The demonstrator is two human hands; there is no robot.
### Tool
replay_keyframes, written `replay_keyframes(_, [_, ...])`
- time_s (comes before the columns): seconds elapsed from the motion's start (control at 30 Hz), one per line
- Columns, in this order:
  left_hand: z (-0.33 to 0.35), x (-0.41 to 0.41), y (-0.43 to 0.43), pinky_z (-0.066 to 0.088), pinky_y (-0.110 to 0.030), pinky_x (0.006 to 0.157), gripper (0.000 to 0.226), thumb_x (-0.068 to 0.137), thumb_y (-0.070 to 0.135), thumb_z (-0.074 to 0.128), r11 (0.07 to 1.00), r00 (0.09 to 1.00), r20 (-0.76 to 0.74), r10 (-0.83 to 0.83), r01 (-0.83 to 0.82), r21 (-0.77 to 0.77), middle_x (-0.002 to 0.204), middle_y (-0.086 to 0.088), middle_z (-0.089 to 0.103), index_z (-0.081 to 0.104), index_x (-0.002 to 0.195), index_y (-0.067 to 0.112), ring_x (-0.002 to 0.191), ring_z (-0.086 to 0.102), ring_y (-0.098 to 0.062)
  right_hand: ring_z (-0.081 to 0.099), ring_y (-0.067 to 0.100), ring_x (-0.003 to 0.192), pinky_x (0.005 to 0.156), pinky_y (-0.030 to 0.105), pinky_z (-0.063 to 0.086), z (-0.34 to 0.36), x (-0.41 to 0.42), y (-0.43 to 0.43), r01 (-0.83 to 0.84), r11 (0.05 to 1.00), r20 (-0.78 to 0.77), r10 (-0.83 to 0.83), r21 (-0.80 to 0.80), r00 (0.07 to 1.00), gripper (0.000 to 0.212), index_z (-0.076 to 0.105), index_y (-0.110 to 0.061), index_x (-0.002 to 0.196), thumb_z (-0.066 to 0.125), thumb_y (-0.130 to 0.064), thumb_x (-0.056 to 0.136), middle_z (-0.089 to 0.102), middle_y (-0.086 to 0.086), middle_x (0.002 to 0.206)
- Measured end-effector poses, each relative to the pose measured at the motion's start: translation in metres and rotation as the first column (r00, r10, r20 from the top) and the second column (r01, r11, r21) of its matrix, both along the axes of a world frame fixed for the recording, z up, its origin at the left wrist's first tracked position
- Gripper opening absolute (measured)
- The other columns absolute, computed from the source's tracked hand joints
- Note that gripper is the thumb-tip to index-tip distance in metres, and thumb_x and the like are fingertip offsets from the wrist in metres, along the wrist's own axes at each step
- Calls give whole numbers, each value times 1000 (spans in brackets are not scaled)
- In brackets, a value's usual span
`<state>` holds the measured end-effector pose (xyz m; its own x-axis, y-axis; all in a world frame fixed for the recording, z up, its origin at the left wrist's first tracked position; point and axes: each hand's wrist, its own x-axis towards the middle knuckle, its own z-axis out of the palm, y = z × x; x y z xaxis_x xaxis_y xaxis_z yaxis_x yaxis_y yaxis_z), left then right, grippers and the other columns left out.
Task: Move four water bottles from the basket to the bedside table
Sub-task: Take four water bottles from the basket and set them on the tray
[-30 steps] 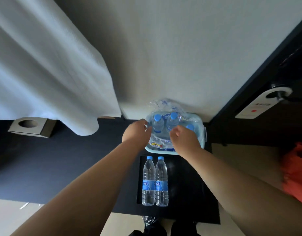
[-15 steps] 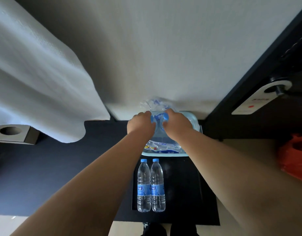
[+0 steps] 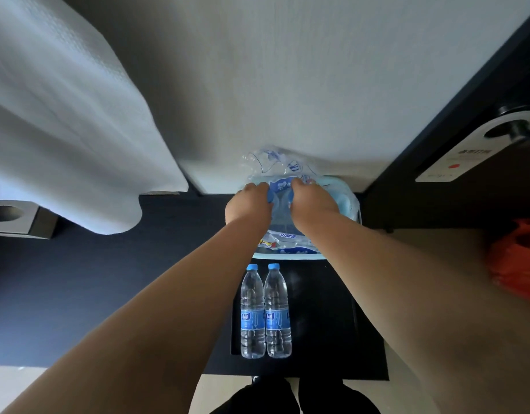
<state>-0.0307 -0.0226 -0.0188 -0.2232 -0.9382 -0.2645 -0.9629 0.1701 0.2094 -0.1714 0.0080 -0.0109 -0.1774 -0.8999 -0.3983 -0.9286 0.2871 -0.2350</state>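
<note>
A pale blue basket (image 3: 287, 256) stands at the back of the black bedside table (image 3: 323, 324), against the wall. It holds several water bottles in torn clear plastic wrap (image 3: 266, 158). My left hand (image 3: 248, 204) and my right hand (image 3: 313, 201) are both inside the basket, side by side. Each has its fingers curled around the top of a bottle in the wrap, and the caps are hidden under my fingers. Two clear water bottles with blue caps and labels (image 3: 252, 312) (image 3: 277, 312) lie side by side on the table in front of the basket.
A white bed cover (image 3: 63, 115) hangs over the left. A grey tissue box (image 3: 6, 216) sits at the far left. A dark door with a handle and a hanging sign (image 3: 455, 156) is on the right, with an orange bag (image 3: 517, 258) below it.
Both hands have moved from the basket's front edge deeper in and closed over the two bottle tops that were visible. The plastic wrap now bunches between my hands.
</note>
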Motion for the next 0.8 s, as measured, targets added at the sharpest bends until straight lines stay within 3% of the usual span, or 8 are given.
replay_keyframes(0.13, [5, -2, 6, 42, -34, 63, 20, 96, 22, 56, 999, 999, -42, -16, 17, 30, 107, -4, 60, 61, 115, 19, 79, 53, -23, 64, 31, 95, 67, 38, 48, -2, 1, 8, 19, 998, 5, -19, -57, 1000, 43, 47, -13, 133, 56, -2, 92, 63, 11, 107])
replay_keyframes(0.23, [15, 2, 10, 45, -34, 63, 19, 94, 18, 55, 998, 987, -157, 45, -39, 44, 105, -5, 60, 63, 111, 16, 79, 57, -25, 65, 33, 96, 69, 37, 47, 3, -5, 15, 90, 984, 93, -76, -155, 993, 30, 52, -11, 127, 56, -14, 98, 65, 12, 105])
replay_keyframes(0.33, [32, 9, 16, 53, -38, 70, 13, 93, 24, 60, 998, 957, -283, 56, -64, -18, 103, -3, 60, 62, 105, 18, 82, 59, -25, 62, 32, 82, 57, 33, 34, 20, -11, 25, 137, 948, 138, -100, -287, 985, 23, 55, -10, 113, 57, -26, 97, 58, 7, 83])
replay_keyframes(0.4, [50, 11, 22, 54, -40, 74, 16, 93, 26, 61, 997, 945, -325, 30, -52, -60, 106, -1, 61, 62, 107, 20, 84, 60, -24, 62, 32, 78, 55, 35, 41, 39, -14, 32, 158, 917, 165, -103, -366, 981, 22, 57, -10, 107, 60, -29, 96, 61, 7, 80])
replay_keyframes(0.47, [69, 12, 28, 54, -41, 78, 20, 93, 28, 62, 995, 935, -354, 5, -39, -88, 110, -1, 62, 62, 112, 21, 88, 61, -24, 64, 35, 81, 66, 43, 52, 60, -17, 41, 186, 890, 230, -95, -416, 969, 25, 58, -8, 106, 66, -28, 95, 68, 12, 86])
replay_keyframes(0.53, [89, 13, 33, 55, -41, 80, 22, 93, 31, 64, 993, 923, -385, -9, -36, -108, 110, 0, 63, 63, 113, 21, 91, 62, -22, 65, 33, 80, 69, 44, 54, 82, -18, 51, 216, 863, 259, -104, -456, 960, 27, 59, -9, 107, 70, -30, 93, 69, 11, 88])
replay_keyframes(0.67, [126, 12, 45, 54, -33, 74, 23, 92, 37, 67, 982, 890, -455, -40, -49, -182, 101, 6, 63, 64, 110, 25, 83, 61, -15, 65, 25, 73, 64, 40, 56, 121, -17, 67, 244, 810, 278, -105, -533, 955, 28, 59, -15, 102, 73, -37, 90, 68, 3, 83])
replay_keyframes(0.8, [149, 12, 61, 40, -21, 59, 21, 88, 42, 69, 963, 852, -515, -92, -55, -264, 88, 14, 58, 64, 105, 29, 72, 54, -3, 60, 16, 62, 54, 36, 53, 147, -12, 85, 276, 766, 246, -158, -580, 956, 32, 55, -22, 93, 71, -48, 87, 61, -7, 73])
